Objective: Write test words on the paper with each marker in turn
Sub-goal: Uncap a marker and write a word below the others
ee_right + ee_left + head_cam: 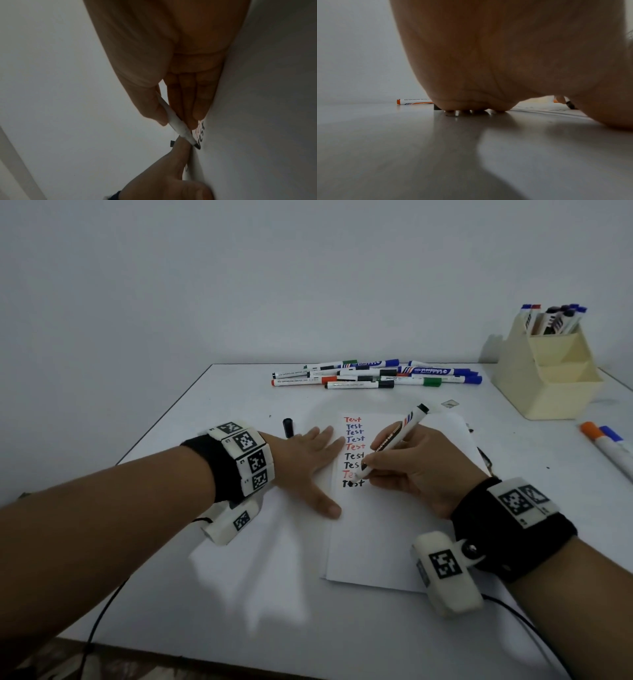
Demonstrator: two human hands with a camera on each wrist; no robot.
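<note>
1. Paper [394, 529] lies mid-tabletop, a column of "Test" words along its left edge.
2. Right hand [416, 470] pinches the black marker [394, 440], tip seemingly touching the lowest word.
3. Left hand [305, 463] presses flat, fingers spread, on the paper's left edge.
4. Loose cap [288, 428] lies beside it.

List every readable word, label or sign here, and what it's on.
"Test": nine times down the paper, in red, blue and black.
"WHITEBOARD PEN": orange-capped marker, left wrist view.
Other marker prints: too small or blurred.
Wristband tags: patterns, no text.
</note>
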